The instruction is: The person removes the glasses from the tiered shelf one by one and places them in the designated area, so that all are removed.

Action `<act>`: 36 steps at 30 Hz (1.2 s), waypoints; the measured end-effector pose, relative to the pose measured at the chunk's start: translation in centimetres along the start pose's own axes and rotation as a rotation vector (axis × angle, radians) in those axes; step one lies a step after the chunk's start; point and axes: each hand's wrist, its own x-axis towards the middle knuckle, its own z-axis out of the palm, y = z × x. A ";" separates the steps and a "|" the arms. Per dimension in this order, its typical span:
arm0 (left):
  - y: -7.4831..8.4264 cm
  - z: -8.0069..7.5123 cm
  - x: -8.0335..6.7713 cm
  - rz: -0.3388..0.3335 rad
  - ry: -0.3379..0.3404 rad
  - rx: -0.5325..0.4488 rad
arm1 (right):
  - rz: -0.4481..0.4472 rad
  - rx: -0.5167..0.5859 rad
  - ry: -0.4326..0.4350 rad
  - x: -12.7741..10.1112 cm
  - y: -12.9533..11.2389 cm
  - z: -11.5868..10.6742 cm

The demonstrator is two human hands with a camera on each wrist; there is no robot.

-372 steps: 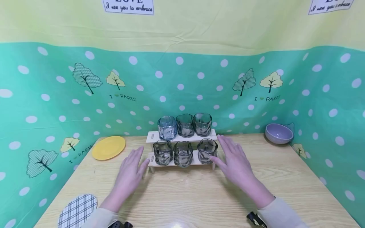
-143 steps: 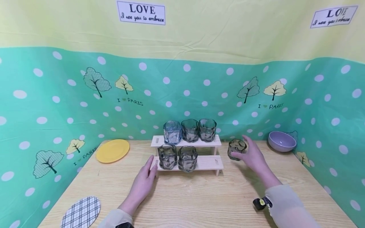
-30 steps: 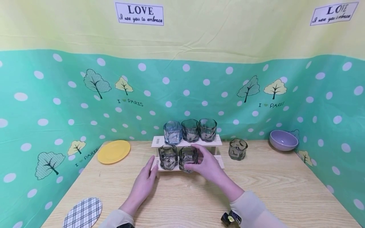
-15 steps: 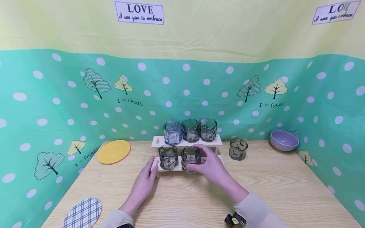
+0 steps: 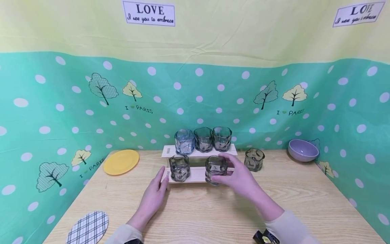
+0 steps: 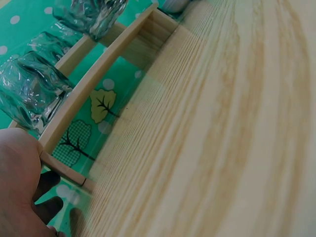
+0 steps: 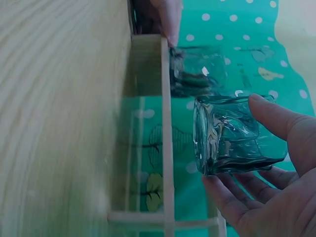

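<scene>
A two-tier wooden rack (image 5: 195, 174) stands mid-table. Its upper tier carries a blue glass (image 5: 184, 141) and two grey glasses (image 5: 203, 139). One grey glass (image 5: 179, 167) stands at the left of the lower tier. My right hand (image 5: 226, 171) grips another grey glass (image 5: 214, 167) by its side, just above the lower tier's right part. In the right wrist view this held glass (image 7: 232, 136) is clear of the rack (image 7: 165, 123). My left hand (image 5: 155, 193) rests with straight fingers against the rack's left end (image 6: 59, 165). A further grey glass (image 5: 254, 159) stands on the table to the rack's right.
A yellow plate (image 5: 121, 162) lies at the back left and a purple bowl (image 5: 303, 150) at the back right. A plaid coaster (image 5: 88, 227) lies at the front left. Patterned cloth walls close in the wooden table (image 5: 213, 217) on three sides.
My right hand has lifted the middle glass off the lower tier and carried it to the right. The left hand has stayed at the rack's left end.
</scene>
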 end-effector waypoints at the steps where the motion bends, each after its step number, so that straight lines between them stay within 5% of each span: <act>1: 0.0 0.0 0.0 -0.001 0.000 0.000 | 0.010 -0.006 -0.001 -0.1 0.0 -0.4; 22: 0.0 -0.1 -0.1 -0.003 -0.004 -0.004 | 0.042 -0.171 0.055 -0.3 0.2 -8.9; 36: 0.1 0.0 -0.1 -0.008 -0.008 0.000 | 0.064 -0.166 0.142 0.6 2.0 -13.5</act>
